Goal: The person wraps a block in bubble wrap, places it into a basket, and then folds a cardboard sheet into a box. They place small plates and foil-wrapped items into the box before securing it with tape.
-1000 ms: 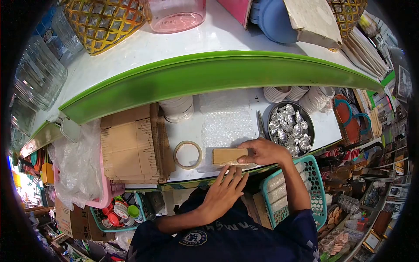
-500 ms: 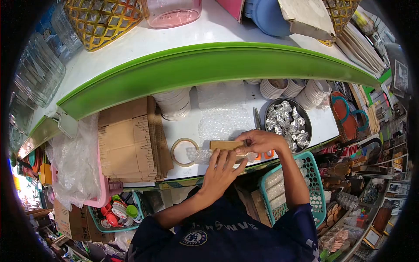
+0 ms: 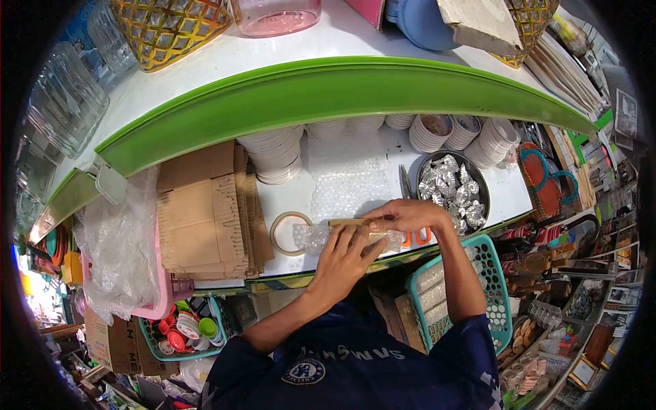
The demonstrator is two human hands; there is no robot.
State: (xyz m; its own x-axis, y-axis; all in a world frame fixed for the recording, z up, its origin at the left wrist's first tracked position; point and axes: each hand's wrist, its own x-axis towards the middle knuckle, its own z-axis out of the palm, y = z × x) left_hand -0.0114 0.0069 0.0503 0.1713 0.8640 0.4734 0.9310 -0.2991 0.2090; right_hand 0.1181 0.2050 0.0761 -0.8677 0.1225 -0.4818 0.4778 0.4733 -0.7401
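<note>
A narrow tan block, perhaps cardboard (image 3: 347, 222), lies along the near end of a sheet of bubble wrap (image 3: 348, 181) on the white shelf. My left hand (image 3: 340, 260) presses the folded bubble wrap against the block's near side, fingers bent over it. From the right, my right hand (image 3: 410, 215) grips the block's other end, thumb and fingers closed. Part of the block is hidden under the fingers. Beside my right hand lie scissors (image 3: 422, 236) with orange handles, the blades pointing away. A roll of tape (image 3: 275, 236) rests left of the wrap, whose loose end overlaps it.
Flattened cardboard (image 3: 198, 219) is stacked at left, near stacked white bowls (image 3: 277, 160). A dark pan (image 3: 486, 198) holds crumpled foil pieces. A green shelf edge (image 3: 328, 89) runs overhead. A teal basket (image 3: 504, 294) with wrapped rolls stands below right.
The tan block has tipped, so its broad face has given way to a narrow edge. Both hands stay on it and the bubble wrap. The view has shifted slightly.
</note>
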